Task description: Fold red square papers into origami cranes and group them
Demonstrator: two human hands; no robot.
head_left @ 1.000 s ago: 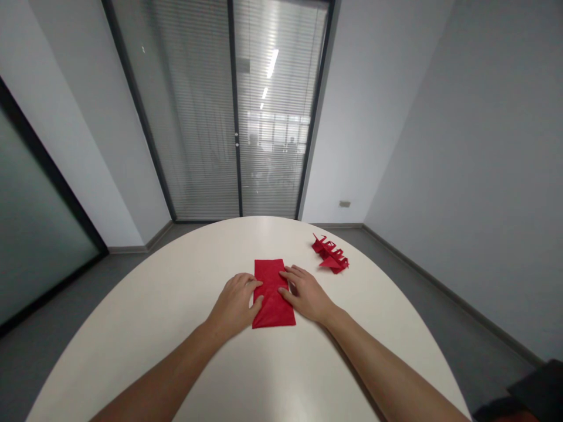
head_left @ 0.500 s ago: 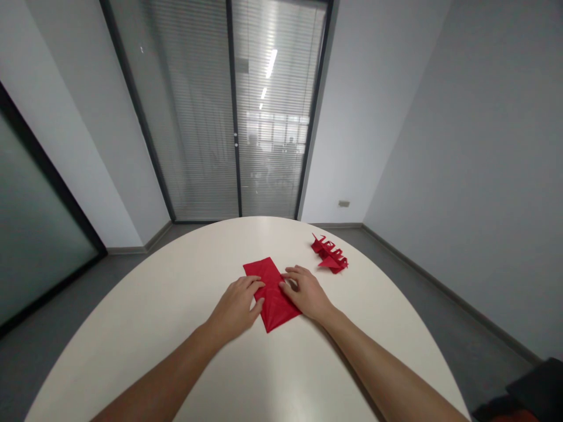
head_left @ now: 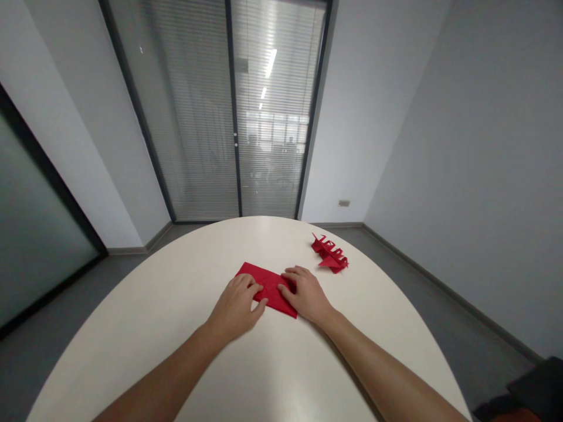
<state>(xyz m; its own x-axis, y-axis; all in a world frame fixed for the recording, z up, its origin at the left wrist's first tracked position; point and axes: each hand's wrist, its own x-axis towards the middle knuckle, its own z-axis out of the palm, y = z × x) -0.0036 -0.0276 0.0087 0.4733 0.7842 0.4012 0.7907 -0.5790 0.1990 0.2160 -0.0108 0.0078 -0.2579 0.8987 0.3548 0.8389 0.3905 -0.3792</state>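
Note:
A folded sheet of red paper (head_left: 273,291) lies on the white round table, its long sides slanting from upper left to lower right. At its left end my left hand (head_left: 240,299) holds it, fingers bent over the top and the thumb apart at the near edge. My right hand (head_left: 305,293) grips the right end, with the thumb on the upper face and the fingers curled at the far edge. The hands partly cover both ends of the paper.
A spiky red folded-paper piece (head_left: 329,254) stands on the table (head_left: 153,328) at the far right. Beyond the table's curved edge are a glass partition with blinds (head_left: 202,117) and grey walls. A dark object (head_left: 536,387) shows at the lower right.
The red paper has changed from a longer shape with a corner toward me to a shorter slanted band. Both hands stay nearly in place.

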